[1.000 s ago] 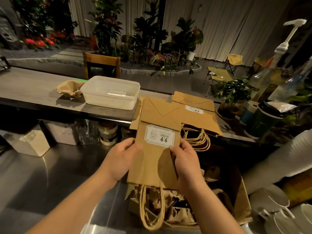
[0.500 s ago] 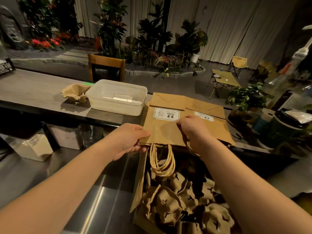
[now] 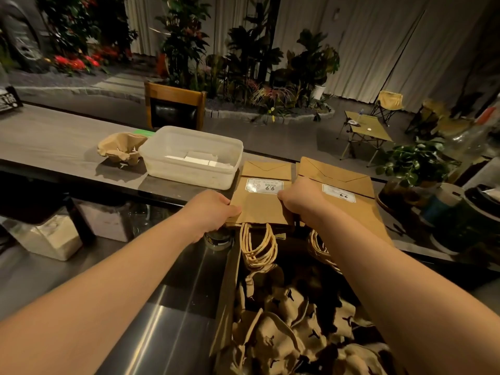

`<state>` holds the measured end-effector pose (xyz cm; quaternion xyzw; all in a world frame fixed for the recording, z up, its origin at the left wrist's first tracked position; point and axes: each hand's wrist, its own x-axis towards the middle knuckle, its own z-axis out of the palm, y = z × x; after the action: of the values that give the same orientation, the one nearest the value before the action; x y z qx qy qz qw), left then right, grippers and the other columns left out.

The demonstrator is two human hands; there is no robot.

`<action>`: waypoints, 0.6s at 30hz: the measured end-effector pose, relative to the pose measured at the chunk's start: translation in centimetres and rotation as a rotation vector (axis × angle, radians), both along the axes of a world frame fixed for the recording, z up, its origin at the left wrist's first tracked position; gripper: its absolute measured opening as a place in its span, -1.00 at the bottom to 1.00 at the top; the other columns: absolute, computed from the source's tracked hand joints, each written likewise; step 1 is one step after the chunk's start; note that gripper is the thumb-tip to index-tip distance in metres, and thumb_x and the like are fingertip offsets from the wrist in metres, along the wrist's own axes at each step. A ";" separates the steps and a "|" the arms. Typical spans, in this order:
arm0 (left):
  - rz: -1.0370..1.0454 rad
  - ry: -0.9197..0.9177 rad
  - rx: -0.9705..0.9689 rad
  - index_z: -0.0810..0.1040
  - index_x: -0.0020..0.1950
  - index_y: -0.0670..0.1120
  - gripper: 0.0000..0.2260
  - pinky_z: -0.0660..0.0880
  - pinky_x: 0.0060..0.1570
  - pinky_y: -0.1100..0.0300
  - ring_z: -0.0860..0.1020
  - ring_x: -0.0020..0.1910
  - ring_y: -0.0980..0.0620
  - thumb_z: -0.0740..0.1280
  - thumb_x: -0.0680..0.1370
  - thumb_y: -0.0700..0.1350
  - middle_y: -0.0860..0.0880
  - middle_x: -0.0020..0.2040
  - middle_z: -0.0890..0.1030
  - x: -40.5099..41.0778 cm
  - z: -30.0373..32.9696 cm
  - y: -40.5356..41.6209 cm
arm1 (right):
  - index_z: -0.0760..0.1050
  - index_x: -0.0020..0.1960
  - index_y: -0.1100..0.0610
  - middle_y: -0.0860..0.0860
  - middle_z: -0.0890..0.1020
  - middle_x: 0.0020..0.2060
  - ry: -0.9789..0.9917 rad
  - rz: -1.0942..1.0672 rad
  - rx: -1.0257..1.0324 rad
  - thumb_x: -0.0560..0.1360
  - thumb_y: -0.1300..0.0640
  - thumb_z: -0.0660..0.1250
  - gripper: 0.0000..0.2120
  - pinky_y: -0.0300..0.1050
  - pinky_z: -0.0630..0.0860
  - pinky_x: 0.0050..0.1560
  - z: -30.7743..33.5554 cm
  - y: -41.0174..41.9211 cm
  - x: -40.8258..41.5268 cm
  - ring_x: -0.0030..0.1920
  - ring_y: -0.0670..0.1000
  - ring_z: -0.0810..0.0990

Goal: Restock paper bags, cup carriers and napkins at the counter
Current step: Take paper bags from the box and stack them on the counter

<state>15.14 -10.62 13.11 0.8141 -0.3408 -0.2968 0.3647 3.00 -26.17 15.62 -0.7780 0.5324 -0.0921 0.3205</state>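
Note:
A flat brown paper bag (image 3: 259,204) with a white label lies on the counter's near edge, its rope handles (image 3: 258,246) hanging over the edge. My left hand (image 3: 209,212) grips its left side and my right hand (image 3: 301,203) grips its right side. Beside it on the right lies a stack of paper bags (image 3: 349,196). A cardboard box (image 3: 226,299) below holds several pulp cup carriers (image 3: 286,334). One cup carrier (image 3: 120,148) sits on the counter at the left. A clear plastic tub (image 3: 189,155) holds white napkins (image 3: 198,159).
The grey counter (image 3: 54,142) runs left to right, with a steel worktop (image 3: 167,307) below it. Jars and containers (image 3: 51,236) stand under the counter. Potted plants (image 3: 414,163), bottles and a dark lidded canister (image 3: 470,212) crowd the right. A wooden chair (image 3: 174,106) stands beyond.
Both hands carried the bag from above the box forward and laid it flat on the counter, then slid it to the left of the other bags. The view tilted down.

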 end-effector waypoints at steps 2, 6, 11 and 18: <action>0.000 -0.030 -0.003 0.63 0.19 -0.03 -0.80 0.38 -0.27 0.24 0.57 -0.09 0.08 0.36 0.63 0.03 0.03 -0.04 0.64 0.2 -0.2 -0.3 | 0.51 -0.05 0.20 0.15 0.64 -0.10 0.044 0.022 -0.024 0.61 0.17 0.29 -0.89 -0.19 0.45 -0.44 -0.1 -0.2 0.3 -0.15 0.10 0.66; -0.021 -0.112 0.034 0.63 0.06 -0.04 -0.81 0.40 -0.28 0.25 0.59 -0.16 0.05 0.35 0.64 0.05 -0.01 -0.11 0.63 0.4 -0.3 -0.7 | 0.50 -0.06 0.19 0.10 0.59 -0.15 0.112 0.073 -0.092 0.60 0.18 0.30 -0.90 -0.20 0.45 -0.39 -0.3 -0.3 0.6 -0.17 0.06 0.60; -0.042 -0.191 0.061 0.59 0.21 -0.05 -0.70 0.52 -0.19 0.21 0.59 -0.13 0.06 0.40 0.59 0.10 0.04 -0.02 0.63 0.7 -0.8 -0.3 | 0.53 -0.13 0.16 0.06 0.62 -0.22 0.107 0.142 -0.209 0.57 0.10 0.28 -0.84 -0.10 0.61 -0.33 0.0 0.3 -0.8 -0.26 0.02 0.60; -0.159 -0.054 0.003 0.31 0.59 0.10 -0.46 0.57 -0.16 0.20 0.60 -0.20 0.08 0.35 0.62 -0.13 0.02 -0.05 0.64 2.5 -2.5 2.4 | 0.65 0.03 0.09 0.03 0.68 -0.10 0.135 0.215 -0.126 0.61 0.14 0.28 -0.84 -0.13 0.64 -0.19 0.7 3.0 -6.8 -0.13 -0.01 0.64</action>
<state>17.60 -8.21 10.60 0.7928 -0.4135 -0.3031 0.3294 -3.77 -23.18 16.34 -0.8537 0.4594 -0.0378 0.2425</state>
